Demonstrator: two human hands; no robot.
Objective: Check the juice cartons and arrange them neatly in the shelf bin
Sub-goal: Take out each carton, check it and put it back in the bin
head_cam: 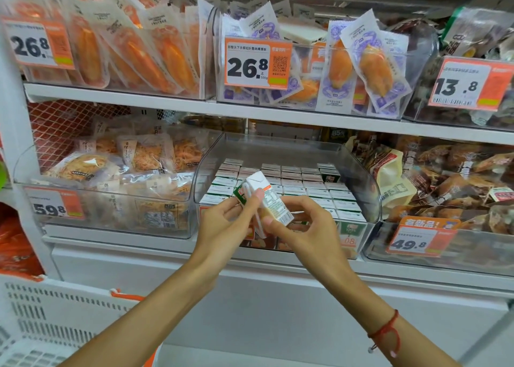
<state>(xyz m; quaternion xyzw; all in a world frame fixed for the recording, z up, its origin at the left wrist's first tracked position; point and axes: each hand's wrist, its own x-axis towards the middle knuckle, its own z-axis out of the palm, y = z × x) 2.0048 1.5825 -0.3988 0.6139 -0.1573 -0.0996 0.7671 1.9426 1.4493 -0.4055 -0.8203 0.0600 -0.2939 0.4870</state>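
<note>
A small juice carton (268, 199), white with green and orange print and a straw on its side, is tilted in front of the clear shelf bin (370, 197). My left hand (222, 222) pinches its left side with fingers and thumb. My right hand (303, 224) grips its lower right end from below. Inside the bin, several more cartons (306, 188) stand upright in tidy rows, white tops showing. One carton (329, 175) near the back right shows a dark green face.
Bins of packaged snacks flank the carton bin: a left bin (111, 199) and a right bin (445, 188). An upper shelf (167, 102) carries more bins with price tags. A white perforated crate (41, 316) sits at lower left.
</note>
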